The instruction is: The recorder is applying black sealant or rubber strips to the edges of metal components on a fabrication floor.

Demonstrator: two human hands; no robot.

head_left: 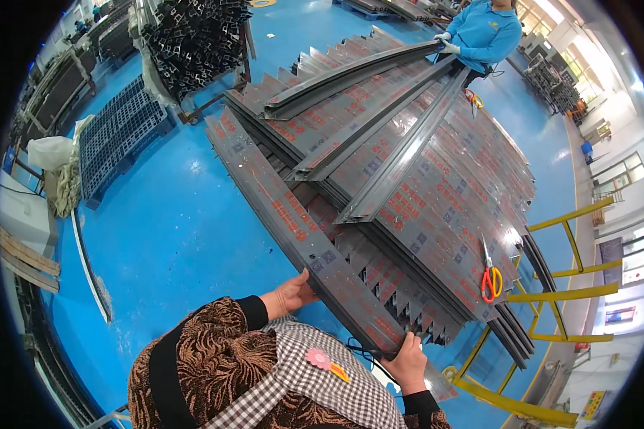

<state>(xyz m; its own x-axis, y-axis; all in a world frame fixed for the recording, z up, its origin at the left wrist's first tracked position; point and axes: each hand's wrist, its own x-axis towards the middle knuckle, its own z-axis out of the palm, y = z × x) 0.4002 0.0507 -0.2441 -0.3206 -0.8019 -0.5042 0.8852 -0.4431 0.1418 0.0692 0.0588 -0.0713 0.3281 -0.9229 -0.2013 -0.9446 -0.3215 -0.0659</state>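
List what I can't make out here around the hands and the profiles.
All in the head view:
Left hand: most fingers, hidden behind the long grey profile.
Right hand: palm side, turned away from the camera.
Co-worker: most of the head, cut off by the top edge.
Bundle of dark profiles: its top, cut off by the same edge.

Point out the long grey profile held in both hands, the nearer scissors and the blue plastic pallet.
Long grey profile (304, 238): head view, printed upper face, about midway along.
Nearer scissors (489, 268): head view, where blades meet handles.
Blue plastic pallet (124, 136): head view, grid-like deck.
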